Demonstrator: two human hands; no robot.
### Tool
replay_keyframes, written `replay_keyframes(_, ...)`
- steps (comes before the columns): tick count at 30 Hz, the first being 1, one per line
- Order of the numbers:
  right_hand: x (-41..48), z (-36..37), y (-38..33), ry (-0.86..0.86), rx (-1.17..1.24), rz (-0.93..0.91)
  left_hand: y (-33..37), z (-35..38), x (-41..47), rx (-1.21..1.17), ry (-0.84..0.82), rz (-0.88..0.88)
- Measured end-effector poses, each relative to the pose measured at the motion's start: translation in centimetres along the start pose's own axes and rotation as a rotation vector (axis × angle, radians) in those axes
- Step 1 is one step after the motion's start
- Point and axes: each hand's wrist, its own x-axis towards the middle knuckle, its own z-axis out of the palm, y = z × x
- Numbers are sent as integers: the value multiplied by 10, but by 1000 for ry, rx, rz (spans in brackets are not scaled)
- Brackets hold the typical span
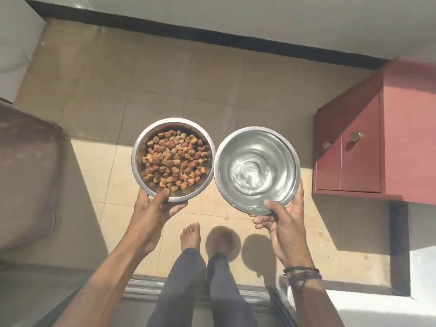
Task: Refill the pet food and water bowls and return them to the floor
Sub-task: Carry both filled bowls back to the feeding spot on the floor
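Two round steel bowls are held side by side above the tiled floor, their rims almost touching. The food bowl (136, 161) on the left is filled with brown kibble (174, 161). My left hand (155, 208) grips its near rim, thumb over the edge. The water bowl (257, 169) on the right holds clear, rippling water. My right hand (283, 223) holds its near rim, thumb on top and fingers underneath. Both bowls are level and off the floor.
Beige tiled floor (165, 90) stretches ahead to a white wall with a black skirting (212, 36). A red cabinet (361, 147) stands at the right, a brown cushioned piece (26, 180) at the left. My bare feet (191, 234) stand just past a door threshold (141, 289).
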Motion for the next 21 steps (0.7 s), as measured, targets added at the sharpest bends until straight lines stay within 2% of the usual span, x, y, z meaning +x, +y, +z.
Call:
replay_keyframes(11, 205, -39, 207, 10, -45, 30, -199, -22, 226, 6, 67, -122)
replay_keyframes(21, 325, -66, 325, 10, -73, 50, -289, -53, 350, 17, 80, -115)
